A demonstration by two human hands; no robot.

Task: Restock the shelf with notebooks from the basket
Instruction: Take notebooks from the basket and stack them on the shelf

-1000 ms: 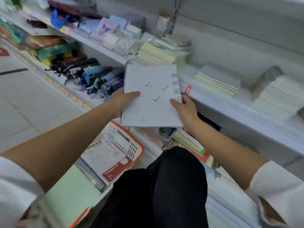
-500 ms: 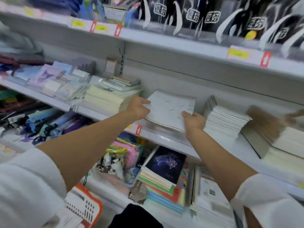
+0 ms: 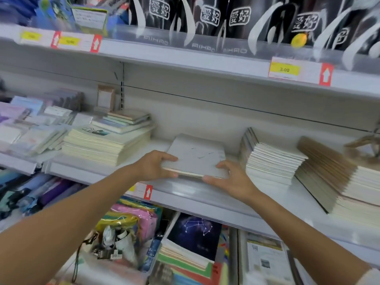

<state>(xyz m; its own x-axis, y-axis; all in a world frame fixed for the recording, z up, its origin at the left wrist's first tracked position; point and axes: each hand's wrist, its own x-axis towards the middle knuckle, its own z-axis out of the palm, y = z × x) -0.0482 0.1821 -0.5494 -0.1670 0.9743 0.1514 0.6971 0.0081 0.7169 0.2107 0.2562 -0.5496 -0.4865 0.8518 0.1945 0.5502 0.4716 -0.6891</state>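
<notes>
On the shelf [image 3: 205,190] I set the notebook [image 3: 197,157] down: left hand [image 3: 153,166] grips its corner, right hand [image 3: 234,181] touches it with loose fingers [image 3: 223,164]. Next, I should release and square it.

Grey notebook [image 3: 197,159]: at centre; we cannot tell whether it lies on the shelf [image 3: 185,188] itself or on copies beneath, and its cover marks are too faint for us to read.
Yellow price tags [image 3: 70,41]: at 10 o'clock; we find the figures smeared.
Pastel pads [image 3: 24,128]: at 9 o'clock; blurred and cut by the edge.
Brown-covered stack [image 3: 329,167]: at 3 o'clock; blurred, and we lose its far end past the edge.
White sleeve [image 3: 370,276]: at 5 o'clock; only a sliver shows.
</notes>
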